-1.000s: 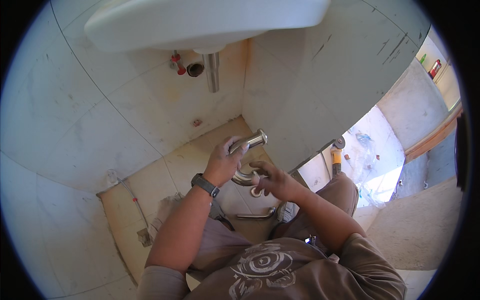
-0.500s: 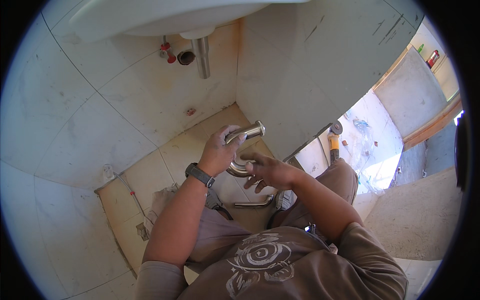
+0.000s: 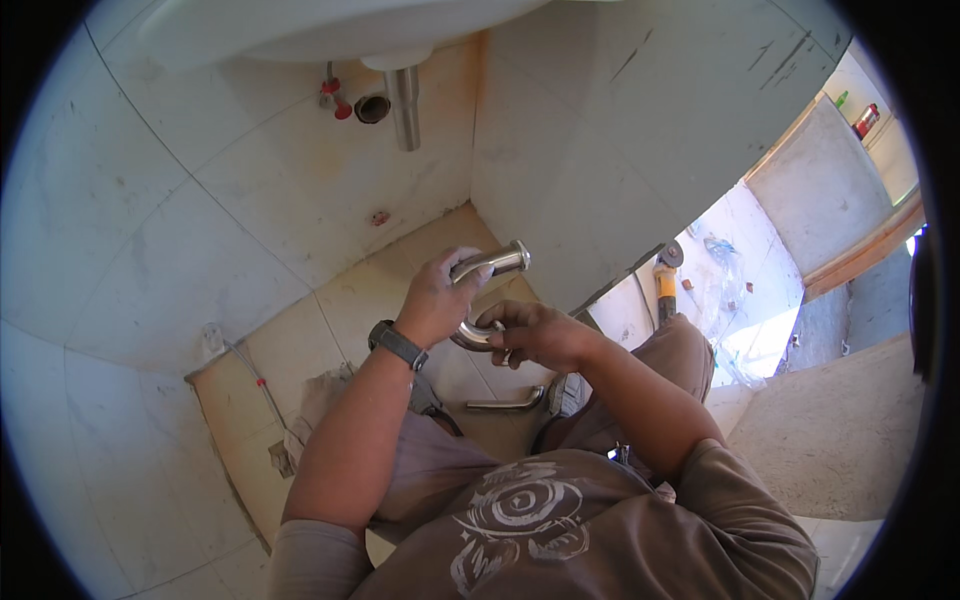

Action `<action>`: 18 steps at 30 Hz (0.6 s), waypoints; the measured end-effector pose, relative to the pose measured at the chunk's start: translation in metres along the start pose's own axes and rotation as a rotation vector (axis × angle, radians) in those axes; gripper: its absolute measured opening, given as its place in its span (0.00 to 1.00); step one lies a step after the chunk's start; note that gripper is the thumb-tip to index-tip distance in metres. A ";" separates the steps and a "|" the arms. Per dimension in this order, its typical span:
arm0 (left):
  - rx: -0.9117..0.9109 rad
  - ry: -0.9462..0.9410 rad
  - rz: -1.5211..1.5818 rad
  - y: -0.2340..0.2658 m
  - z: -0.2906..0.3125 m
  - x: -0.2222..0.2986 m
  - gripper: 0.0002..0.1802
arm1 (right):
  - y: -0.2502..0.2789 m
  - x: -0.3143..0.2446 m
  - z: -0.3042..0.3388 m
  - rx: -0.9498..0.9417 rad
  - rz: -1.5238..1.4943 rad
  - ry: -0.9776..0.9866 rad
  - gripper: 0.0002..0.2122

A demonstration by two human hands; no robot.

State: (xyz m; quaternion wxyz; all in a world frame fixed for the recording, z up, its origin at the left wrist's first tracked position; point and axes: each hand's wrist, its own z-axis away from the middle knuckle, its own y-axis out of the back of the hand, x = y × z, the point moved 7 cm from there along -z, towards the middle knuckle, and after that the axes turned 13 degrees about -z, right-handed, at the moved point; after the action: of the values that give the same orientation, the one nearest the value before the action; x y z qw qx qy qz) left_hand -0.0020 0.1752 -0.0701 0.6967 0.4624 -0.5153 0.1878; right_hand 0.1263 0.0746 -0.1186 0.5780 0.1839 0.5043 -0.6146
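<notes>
One white basin is jutting out up top. Below it, a U-bent chrome pipe is hanging in midair: left hand is wrapping its upper leg, right hand is pinching its lower end.

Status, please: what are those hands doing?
Left hand gripping curved, shiny metal pipe. Right hand at its lower end. Bent silver metal tube on tan tiled floor, clear of both.

The curved, shiny metal pipe is held aloft.
</notes>
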 end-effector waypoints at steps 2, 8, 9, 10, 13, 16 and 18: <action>-0.004 0.026 0.037 -0.001 -0.001 -0.003 0.23 | 0.002 -0.003 0.003 -0.001 0.083 0.121 0.21; 0.021 0.055 0.003 -0.001 -0.003 -0.005 0.20 | 0.002 0.006 0.002 0.079 -0.110 0.064 0.20; 0.020 0.043 0.012 -0.001 -0.003 -0.004 0.20 | 0.002 0.012 0.002 0.108 -0.227 -0.033 0.20; 0.015 0.061 0.018 -0.002 -0.003 -0.006 0.20 | 0.003 0.015 0.002 0.137 -0.190 -0.101 0.19; -0.032 0.111 0.054 -0.007 -0.003 -0.013 0.21 | -0.003 0.014 0.003 0.074 -0.140 -0.164 0.17; -0.004 0.134 0.018 -0.009 -0.002 -0.022 0.22 | -0.004 0.004 0.007 0.052 -0.134 -0.065 0.16; 0.055 -0.079 -0.144 -0.006 -0.005 -0.009 0.22 | 0.001 -0.003 0.012 0.086 -0.118 -0.032 0.17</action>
State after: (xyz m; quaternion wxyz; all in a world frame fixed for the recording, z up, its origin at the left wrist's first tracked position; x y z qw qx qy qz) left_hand 0.0017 0.1783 -0.0810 0.6744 0.5244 -0.5025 0.1329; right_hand 0.1321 0.0665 -0.1120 0.5403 0.1690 0.4781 -0.6715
